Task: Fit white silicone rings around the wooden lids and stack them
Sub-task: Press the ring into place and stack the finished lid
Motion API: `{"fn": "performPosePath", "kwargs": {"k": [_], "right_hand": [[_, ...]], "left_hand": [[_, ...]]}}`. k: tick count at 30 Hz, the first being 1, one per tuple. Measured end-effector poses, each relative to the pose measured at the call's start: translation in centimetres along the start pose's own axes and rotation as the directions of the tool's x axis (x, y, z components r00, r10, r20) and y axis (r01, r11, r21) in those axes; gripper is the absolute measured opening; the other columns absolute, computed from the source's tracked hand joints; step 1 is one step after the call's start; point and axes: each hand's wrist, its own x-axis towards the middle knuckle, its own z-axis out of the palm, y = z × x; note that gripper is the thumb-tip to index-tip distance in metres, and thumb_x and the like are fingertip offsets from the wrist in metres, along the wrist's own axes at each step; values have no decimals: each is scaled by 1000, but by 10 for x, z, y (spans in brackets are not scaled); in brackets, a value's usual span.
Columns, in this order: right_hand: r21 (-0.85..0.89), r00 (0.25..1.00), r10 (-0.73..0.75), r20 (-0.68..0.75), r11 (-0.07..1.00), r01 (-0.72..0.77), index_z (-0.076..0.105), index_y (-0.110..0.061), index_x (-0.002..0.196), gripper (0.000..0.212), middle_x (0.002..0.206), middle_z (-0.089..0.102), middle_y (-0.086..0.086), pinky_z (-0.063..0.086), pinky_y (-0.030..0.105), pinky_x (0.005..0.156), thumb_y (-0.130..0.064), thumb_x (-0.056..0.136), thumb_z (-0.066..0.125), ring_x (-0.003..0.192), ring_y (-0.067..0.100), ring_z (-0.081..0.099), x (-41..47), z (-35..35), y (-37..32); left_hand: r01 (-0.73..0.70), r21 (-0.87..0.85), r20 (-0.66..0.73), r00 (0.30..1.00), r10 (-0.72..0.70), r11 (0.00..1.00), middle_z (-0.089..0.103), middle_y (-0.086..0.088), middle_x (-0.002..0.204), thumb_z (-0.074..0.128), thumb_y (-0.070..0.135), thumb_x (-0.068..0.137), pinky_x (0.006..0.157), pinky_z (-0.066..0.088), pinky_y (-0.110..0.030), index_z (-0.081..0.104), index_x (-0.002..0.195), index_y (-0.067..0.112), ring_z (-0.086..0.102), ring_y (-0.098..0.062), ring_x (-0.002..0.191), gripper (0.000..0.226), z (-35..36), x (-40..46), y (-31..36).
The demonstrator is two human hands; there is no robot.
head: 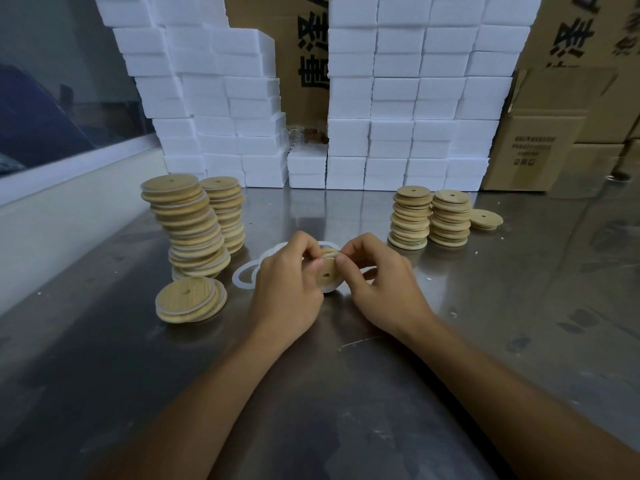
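Note:
A round wooden lid (327,271) with a centre hole sits between both hands above the steel table, a white silicone ring (329,288) showing at its lower edge. My left hand (291,282) grips the lid's left side. My right hand (377,275) pinches its top right rim. Loose white rings (244,277) lie on the table just left of my left hand. A short stack of ringed lids (190,304) lies at front left. Two tall leaning stacks (194,223) rise behind it. Two stacks of bare lids (429,216) and a single lid (486,219) stand at right.
A wall of white foam boxes (398,98) runs along the back of the steel table (311,393). Cardboard cartons (554,133) stand at the back right. A white ledge (69,174) and window border the left side.

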Motion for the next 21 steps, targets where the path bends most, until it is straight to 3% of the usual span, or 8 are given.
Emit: {"fn": "performPosePath", "kwargs": {"k": [2,4,6,8,15,19,21], "right_hand": [[9,998,71,-3,997,-71,60,-19,86,11,77,68,-11,52,20,67,-26,93,64,75,2,64,1,0,2],[34,991,135,1,990,-135,61,-19,82,14,76,70,-5,54,23,65,-27,91,68,70,7,66,2,-1,3],[66,985,171,9,983,-172,63,-20,79,14,74,72,0,57,29,66,-22,89,71,68,13,69,4,-3,4],[101,981,193,29,976,-195,63,-21,75,17,74,73,2,60,32,69,-15,88,73,71,17,71,6,-6,5],[166,978,190,84,965,-202,63,-19,70,23,75,74,5,57,23,67,-5,86,73,74,18,73,6,-10,4],[203,977,185,102,958,-203,66,-16,79,12,79,74,9,59,32,73,-11,87,72,78,25,73,4,-7,5],[214,973,193,130,952,-218,66,-13,83,9,81,75,7,60,30,72,-13,86,75,76,21,73,3,-6,4]], "left_hand": [[36,-28,-10,999,-36,999,61,4,78,62,5,89,59,42,-13,49,81,26,62,-14,75,26,1,1,-1],[58,-54,-8,998,-59,997,62,2,81,61,4,89,64,50,-29,50,82,26,64,-18,80,26,2,2,-2],[67,-60,-2,998,-67,996,63,2,83,61,3,89,65,52,-33,50,82,26,65,-18,82,27,2,2,-2],[70,-67,-2,998,-70,995,64,2,84,61,2,89,66,51,-33,50,81,26,65,-19,82,28,2,2,-2],[109,-115,12,994,-109,987,64,2,86,61,3,90,70,52,-31,47,77,33,67,-18,86,35,1,4,-3],[139,-99,-3,990,-140,985,61,8,82,61,4,91,62,42,-10,46,78,31,63,-15,80,33,0,4,-6],[124,-73,1,992,-124,990,58,11,79,60,3,91,60,40,-8,48,82,26,60,-12,75,27,-1,4,-8]]}}
